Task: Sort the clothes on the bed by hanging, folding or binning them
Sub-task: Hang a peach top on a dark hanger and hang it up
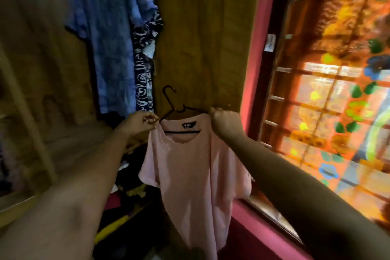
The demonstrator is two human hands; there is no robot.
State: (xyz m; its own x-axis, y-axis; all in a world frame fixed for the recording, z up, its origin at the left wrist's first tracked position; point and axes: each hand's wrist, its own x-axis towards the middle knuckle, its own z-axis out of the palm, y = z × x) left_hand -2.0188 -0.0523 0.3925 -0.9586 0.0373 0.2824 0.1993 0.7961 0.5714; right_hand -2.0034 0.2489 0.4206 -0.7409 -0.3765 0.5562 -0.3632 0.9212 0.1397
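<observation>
A pale pink top (194,167) with a black neck label hangs on a black hanger (172,110), held up in front of a brown curtain. My left hand (140,121) pinches the top's left shoulder at the hanger's end. My right hand (223,118) grips the right shoulder and that end of the hanger. The hanger's hook points up and left, free of any rail.
A blue garment (105,48) and a navy patterned one (145,48) hang at upper left. The brown curtain (200,27) covers the middle. A barred window with a bright floral curtain (329,95) fills the right, above a pink sill (263,230). Dark clothes (130,186) lie piled below.
</observation>
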